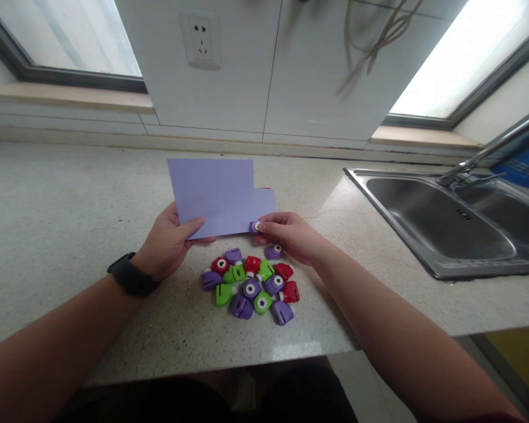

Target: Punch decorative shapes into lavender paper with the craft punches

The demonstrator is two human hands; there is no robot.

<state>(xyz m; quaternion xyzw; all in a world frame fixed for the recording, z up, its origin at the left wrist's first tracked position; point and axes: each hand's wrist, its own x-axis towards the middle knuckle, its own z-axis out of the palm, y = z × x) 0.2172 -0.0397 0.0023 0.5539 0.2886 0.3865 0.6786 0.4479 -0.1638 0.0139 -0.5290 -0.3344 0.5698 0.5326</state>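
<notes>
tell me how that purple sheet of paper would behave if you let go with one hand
The purple sheet probably droops: it looks thin, though it stands fairly flat while the left hand pinches its lower edge. It seems light, so a nudge or draught could shift it. The small purple punch in the right hand, clipped at its corner, may tip that side down.

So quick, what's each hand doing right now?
Left hand: closed on the lavender paper.
Right hand: pinching a small purple punch at the paper's lower edge.
</notes>
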